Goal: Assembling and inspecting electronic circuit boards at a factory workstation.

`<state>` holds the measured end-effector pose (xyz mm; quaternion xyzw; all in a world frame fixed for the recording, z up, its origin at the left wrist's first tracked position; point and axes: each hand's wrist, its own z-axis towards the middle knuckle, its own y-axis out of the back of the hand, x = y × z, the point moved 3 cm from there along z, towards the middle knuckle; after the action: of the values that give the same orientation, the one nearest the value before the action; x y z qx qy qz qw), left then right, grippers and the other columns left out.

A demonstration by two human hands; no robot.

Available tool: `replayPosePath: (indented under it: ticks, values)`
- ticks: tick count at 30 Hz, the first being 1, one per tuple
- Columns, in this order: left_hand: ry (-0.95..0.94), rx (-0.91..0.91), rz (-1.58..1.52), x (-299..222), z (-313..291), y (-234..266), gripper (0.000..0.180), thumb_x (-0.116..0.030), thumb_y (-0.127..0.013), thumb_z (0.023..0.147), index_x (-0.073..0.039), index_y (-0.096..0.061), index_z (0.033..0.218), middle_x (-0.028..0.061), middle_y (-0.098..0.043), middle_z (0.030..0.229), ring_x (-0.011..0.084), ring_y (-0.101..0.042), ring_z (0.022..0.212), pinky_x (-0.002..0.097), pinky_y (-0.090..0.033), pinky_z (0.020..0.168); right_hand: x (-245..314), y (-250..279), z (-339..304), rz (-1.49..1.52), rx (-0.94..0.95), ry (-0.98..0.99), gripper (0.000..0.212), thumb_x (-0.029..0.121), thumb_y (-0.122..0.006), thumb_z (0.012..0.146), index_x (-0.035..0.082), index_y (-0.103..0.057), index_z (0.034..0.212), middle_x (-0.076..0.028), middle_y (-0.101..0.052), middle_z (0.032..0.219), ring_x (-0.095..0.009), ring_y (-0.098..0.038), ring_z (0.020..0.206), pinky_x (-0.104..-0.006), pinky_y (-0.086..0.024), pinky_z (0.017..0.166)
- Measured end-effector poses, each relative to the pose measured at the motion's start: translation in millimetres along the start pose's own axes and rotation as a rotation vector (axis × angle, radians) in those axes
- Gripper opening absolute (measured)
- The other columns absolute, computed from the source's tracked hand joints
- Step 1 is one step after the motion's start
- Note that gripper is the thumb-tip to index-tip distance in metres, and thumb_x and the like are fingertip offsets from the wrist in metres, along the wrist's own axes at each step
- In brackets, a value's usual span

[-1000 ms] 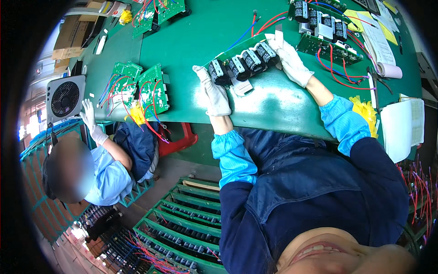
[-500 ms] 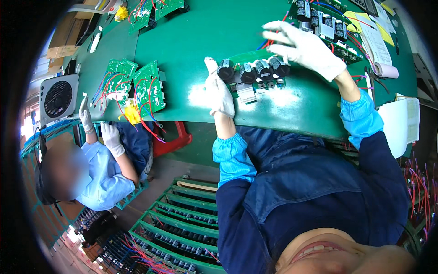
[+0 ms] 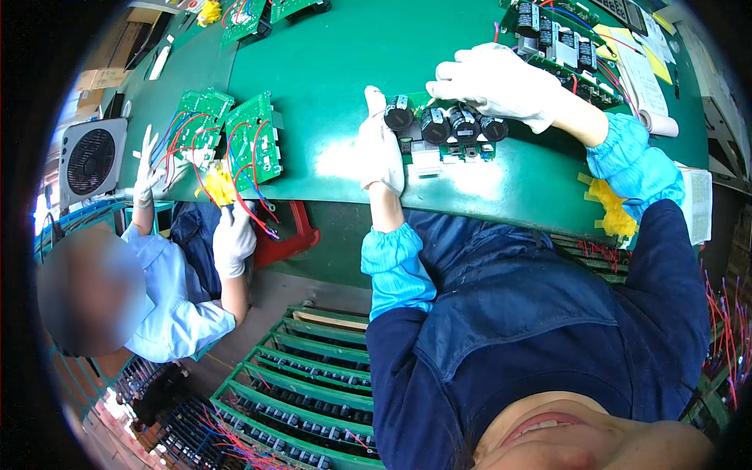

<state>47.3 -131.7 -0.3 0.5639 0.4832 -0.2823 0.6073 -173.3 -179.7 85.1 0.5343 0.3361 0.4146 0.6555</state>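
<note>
We have a green circuit board [image 3: 442, 141] lying on the green bench [image 3: 329, 70] just in front of us, near its front edge, with four black cylindrical capacitors [image 3: 446, 124] standing in a row along it. Our left hand [image 3: 381, 149], in a white glove, lies flat against the board's left end, fingers pressed together and pointing away from us, bracing the board rather than pinching anything. Our right hand [image 3: 497, 82], also gloved, arches over the capacitors from behind, fingers loosely spread and curled down so that the tips touch the tops of the cylinders; whether it grips any one of them we cannot tell. We judge that we are at the stage of seating or checking these capacitors on the board, and a fitting next move would call for even downward pressure while the left hand holds the board from sliding. More populated boards [image 3: 560, 43] lie well beyond the right hand. To our left a co-worker's gloved hand [image 3: 233, 239] sits by a yellow connector [image 3: 221, 186] and red wires on two other green boards [image 3: 227, 137]
</note>
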Motion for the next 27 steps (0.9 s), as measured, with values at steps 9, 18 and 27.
replayPosePath:
  ticks: [9,18,27]
  values:
    - [-0.170,-0.068,0.013,8.1,3.1,4.5,0.051,-0.036,-0.040,0.105,0.005,-0.051,0.134,0.0087,-0.064,0.106,0.0147,-0.055,0.093,0.0285,-0.044,0.087,12.1,36.6,0.9,0.078,-0.139,-0.184,0.026,0.016,-0.064,0.089,0.012,-0.064,0.115,-0.006,-0.062,0.091,-0.025,-0.063,0.077,-0.0346,-0.052,0.067]
    - [-0.780,-0.079,0.105,-52.0,-6.9,51.1,0.047,-0.032,-0.047,0.104,0.008,-0.056,0.128,0.0148,-0.068,0.105,0.0176,-0.061,0.090,0.0310,-0.048,0.088,32.1,1.9,-65.1,0.964,-0.545,-1.002,0.022,0.026,-0.062,0.095,0.009,-0.062,0.109,-0.004,-0.060,0.091,-0.008,-0.060,0.068,-0.0246,-0.047,0.061]
    - [-1.097,0.162,1.059,-154.7,-35.0,22.9,0.020,-0.026,-0.060,0.093,-0.025,-0.067,0.111,0.0038,-0.060,0.078,0.0226,-0.060,0.062,0.0352,-0.047,0.053,62.0,-8.2,-117.5,1.026,-0.747,-1.103,0.030,0.029,-0.063,0.095,0.009,-0.062,0.117,0.002,-0.061,0.081,-0.005,-0.052,0.064,-0.0230,-0.039,0.053]
